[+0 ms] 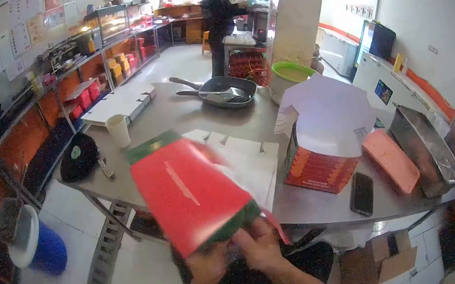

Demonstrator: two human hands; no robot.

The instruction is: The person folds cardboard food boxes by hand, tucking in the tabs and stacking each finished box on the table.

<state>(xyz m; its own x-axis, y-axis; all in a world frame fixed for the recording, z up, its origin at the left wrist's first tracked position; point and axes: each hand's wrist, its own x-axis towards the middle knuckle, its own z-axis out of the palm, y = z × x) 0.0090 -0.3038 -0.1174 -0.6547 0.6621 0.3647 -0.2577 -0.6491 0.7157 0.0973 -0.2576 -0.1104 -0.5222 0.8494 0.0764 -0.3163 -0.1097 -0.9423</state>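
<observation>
A red carton blank [187, 191] with green ends is held up, tilted, over the front edge of the metal table. My left hand [208, 265] is closed on its lower edge, with the fingertips partly hidden behind the card. Close beside it, my right hand [258, 246] pinches the green flap at the lower right corner. A thin red strip of card [274, 226] hangs by that hand. Behind the blank lies a stack of white carton blanks [253, 165] on the table. To the right stand folded printed boxes [322, 166], nested together with white flaps raised.
On the metal table [160, 120] are a frying pan [225, 96] with a spatula, a paper cup [118, 131], a black cloth item [78, 157], a phone [362, 194], a pink tray [390, 162] and a metal pan [427, 149]. A co-worker [220, 15] stands beyond.
</observation>
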